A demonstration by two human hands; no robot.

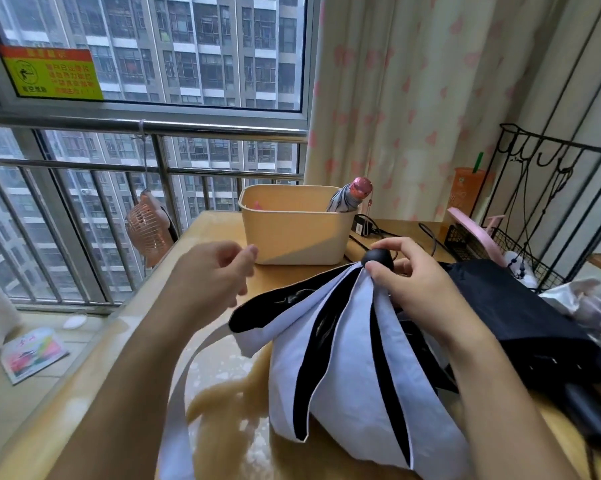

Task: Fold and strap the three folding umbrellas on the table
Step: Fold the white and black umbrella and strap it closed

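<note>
Left edge: a small pink fan [150, 230] hangs at the window rail, off the tabletop [119, 358]. It is no part of the job.

Left grip [216, 275]: it hovers over the tabletop with fingers loosely curled and thumb near forefinger. It holds nothing that we can see and is apart from any canopy.

Centre, back: a cream bin [292, 226] stands on the tabletop. A pink-capped umbrella [352, 199] leans in its right corner with the canopy gathered. We judge this one done, though its strap is not visible.

Centre, front: the white-and-black umbrella [344, 358] is collapsed with its tip pointing away from us. Its panels are loose and fanned, with black lining showing between the white folds. The right grip [406, 275] pinches its black end cap [378, 259] between thumb and fingers.

Right: the black umbrella [521, 306] lies slack on the tabletop just beside it, not yet rolled. A wire rack [534, 244] stands beyond.

Step in hand, as we judge it, is pleating the panels.
- Keep the cap pinched as the pivot.
- With the free grip, take each panel by its outer fold and draw it flat.
- Lay all the panels the same way round the shaft, with no lining bunched under.
- Roll tight only after that.
- We have not located the strap; find it before wrapping.
</note>
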